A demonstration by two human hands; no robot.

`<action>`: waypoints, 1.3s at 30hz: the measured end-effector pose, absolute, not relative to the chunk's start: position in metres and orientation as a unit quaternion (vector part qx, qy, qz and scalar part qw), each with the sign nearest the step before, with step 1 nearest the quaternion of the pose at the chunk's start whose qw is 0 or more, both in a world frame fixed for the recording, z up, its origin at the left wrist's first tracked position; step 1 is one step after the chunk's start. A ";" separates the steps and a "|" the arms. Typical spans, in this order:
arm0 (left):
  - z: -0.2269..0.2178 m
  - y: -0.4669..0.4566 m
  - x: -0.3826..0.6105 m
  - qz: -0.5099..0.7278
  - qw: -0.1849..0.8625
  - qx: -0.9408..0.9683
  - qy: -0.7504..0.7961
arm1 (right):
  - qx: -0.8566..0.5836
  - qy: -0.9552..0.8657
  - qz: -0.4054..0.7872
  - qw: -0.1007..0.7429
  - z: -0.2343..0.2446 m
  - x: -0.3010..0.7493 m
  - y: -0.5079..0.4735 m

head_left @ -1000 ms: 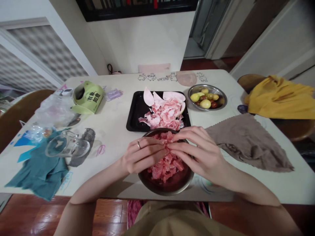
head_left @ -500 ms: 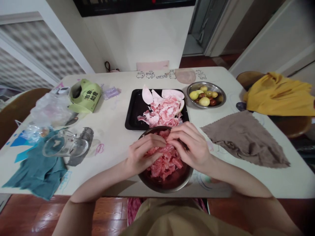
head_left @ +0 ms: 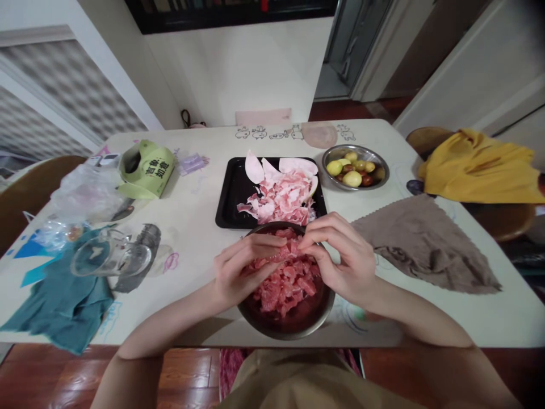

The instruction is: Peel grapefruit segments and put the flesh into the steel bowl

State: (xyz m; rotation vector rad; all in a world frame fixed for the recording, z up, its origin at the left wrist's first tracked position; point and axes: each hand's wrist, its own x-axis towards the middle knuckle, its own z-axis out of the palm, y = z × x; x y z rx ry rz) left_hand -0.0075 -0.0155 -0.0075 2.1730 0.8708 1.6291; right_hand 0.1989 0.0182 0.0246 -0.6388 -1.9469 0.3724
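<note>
A metal bowl [head_left: 313, 321] heaped with pink fruit flesh [head_left: 284, 287] stands at the table's near edge. Above it my left hand [head_left: 238, 267] and my right hand [head_left: 343, 255] face each other, fingers curled and pinched on one piece of pink fruit [head_left: 291, 248] held between their tips. Right behind the bowl a black tray [head_left: 232, 196] carries a heap of pink and white peel [head_left: 281, 196].
A small metal bowl of green and red fruits [head_left: 355, 167] stands at the back right, a brown cloth [head_left: 421, 244] to the right, a yellow cloth [head_left: 477, 167] on a chair. On the left lie a glass jug [head_left: 110, 258], a teal cloth [head_left: 63, 301], a plastic bag [head_left: 87, 193] and a green carton [head_left: 147, 167].
My fingers have curled in from a flatter spread over the bowl, and the two hands have drawn slightly apart with the fruit piece between their tips.
</note>
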 end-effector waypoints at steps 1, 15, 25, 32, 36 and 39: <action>-0.008 -0.016 -0.007 0.567 0.147 0.752 0.302 | -0.267 -0.805 0.155 0.506 0.025 0.199 0.018; -0.015 -0.022 0.002 0.580 0.231 0.707 0.332 | -0.236 -0.803 0.097 0.539 0.006 0.189 0.019; -0.007 -0.019 -0.001 0.586 0.250 0.712 0.297 | -0.234 -0.804 0.096 0.538 0.012 0.196 0.018; -0.008 -0.019 -0.005 0.593 0.236 0.703 0.315 | -0.232 -0.803 0.092 0.542 0.014 0.196 0.017; -0.008 -0.019 -0.005 0.612 0.256 0.678 0.316 | -0.225 -0.809 0.090 0.536 0.016 0.197 0.015; -0.007 -0.019 -0.005 0.613 0.278 0.654 0.346 | -0.224 -0.809 0.090 0.535 0.016 0.198 0.015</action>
